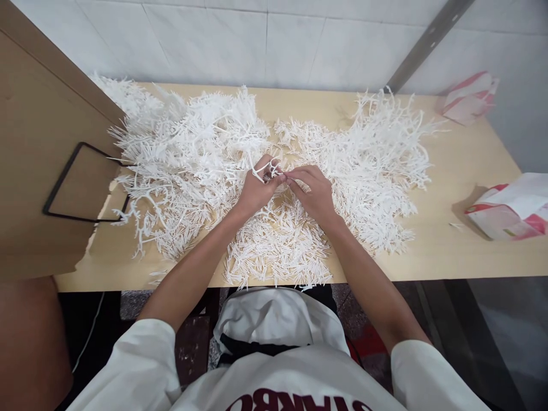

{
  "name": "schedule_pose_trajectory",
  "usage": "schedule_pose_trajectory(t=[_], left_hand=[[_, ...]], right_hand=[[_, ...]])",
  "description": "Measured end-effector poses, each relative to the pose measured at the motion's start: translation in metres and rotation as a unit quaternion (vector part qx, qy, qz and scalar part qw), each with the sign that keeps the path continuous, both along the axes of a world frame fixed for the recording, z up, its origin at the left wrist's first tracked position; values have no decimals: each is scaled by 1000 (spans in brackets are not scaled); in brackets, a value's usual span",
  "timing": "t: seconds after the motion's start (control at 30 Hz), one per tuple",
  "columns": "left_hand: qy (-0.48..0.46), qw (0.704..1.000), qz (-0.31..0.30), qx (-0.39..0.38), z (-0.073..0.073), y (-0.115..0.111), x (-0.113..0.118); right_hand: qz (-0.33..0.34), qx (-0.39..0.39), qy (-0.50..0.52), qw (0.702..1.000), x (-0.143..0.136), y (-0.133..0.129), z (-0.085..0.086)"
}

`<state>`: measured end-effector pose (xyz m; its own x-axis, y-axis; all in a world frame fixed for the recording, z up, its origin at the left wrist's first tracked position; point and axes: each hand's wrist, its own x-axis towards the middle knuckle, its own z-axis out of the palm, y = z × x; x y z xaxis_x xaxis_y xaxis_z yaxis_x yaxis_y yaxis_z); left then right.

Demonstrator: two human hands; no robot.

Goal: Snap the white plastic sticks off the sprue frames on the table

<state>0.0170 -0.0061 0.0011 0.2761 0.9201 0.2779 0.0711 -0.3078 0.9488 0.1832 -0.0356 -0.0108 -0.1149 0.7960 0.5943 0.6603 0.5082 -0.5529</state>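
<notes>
My left hand is closed round a white branched plastic piece above the middle of the table. Fingertips of my right hand are pinched together at the right end of this piece, touching or nearly touching my left thumb. What exactly the right fingertips grip is too small to tell. Around both hands lie heaps of white pieces: a large left heap, a right heap of branched ones, and a low pile of small thin sticks near the front edge.
A cardboard box with a black wire frame stands at the left of the table. Two red-and-white paper packets lie at the right. A tiled wall and a metal post are behind.
</notes>
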Motion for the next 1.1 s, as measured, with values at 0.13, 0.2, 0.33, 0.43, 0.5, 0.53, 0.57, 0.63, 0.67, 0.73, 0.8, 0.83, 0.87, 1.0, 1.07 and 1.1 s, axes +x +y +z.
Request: schedule_pose_trajectory(t=[0.13, 0.2, 0.33, 0.43, 0.5, 0.53, 0.57, 0.63, 0.67, 0.73, 0.8, 0.83, 0.87, 1.0, 1.07, 1.1], left_hand=[[-14, 1000, 4, 3, 2, -1, 1], [-37, 999, -10, -1, 1, 0, 1], [-133, 989, -54, -46, -3, 6, -1], [-187, 979, -47, -60, -6, 11, -1], [-198, 977, -27, -73, -7, 13, 0], [-198, 977, -17, -83, -8, 13, 1], [-195, 976, -8, -92, -9, 13, 2], [-184, 978, 8, -100, -9, 11, 4], [-174, 980, 13, -96, -9, 10, 5], [-143, 987, 13, -78, -7, 6, 5], [-105, 993, 6, -54, -6, 4, 5], [-87, 995, 2, -44, -5, 2, 4], [-73, 997, 1, -36, -5, 2, 4], [-55, 998, 19, -17, -5, 3, 3], [-55, 998, 23, -15, -6, 4, 2], [-53, 998, 19, -14, -7, 4, 2]], right_hand=[[5, -20, 30, 999, -2, -3, 3], [18, -55, 72, 996, -6, -6, 5], [33, -129, 244, 961, -12, -7, 5], [28, -139, 358, 923, -9, -2, 3], [26, -141, 357, 923, -4, 1, 4], [23, -141, 341, 929, -2, 2, 5], [18, -141, 320, 937, -1, 2, 7], [13, -145, 275, 950, 0, 1, 9], [16, -152, 256, 954, -1, 1, 11], [20, -169, 226, 959, -2, 0, 12], [11, -177, 209, 962, -4, -1, 11], [1, -174, 202, 964, -4, -1, 10], [-11, -169, 194, 966, -4, -2, 9], [-5, -182, 164, 970, -2, -2, 6], [20, -198, 178, 964, -1, -1, 5], [31, -202, 189, 961, -1, -1, 5]])
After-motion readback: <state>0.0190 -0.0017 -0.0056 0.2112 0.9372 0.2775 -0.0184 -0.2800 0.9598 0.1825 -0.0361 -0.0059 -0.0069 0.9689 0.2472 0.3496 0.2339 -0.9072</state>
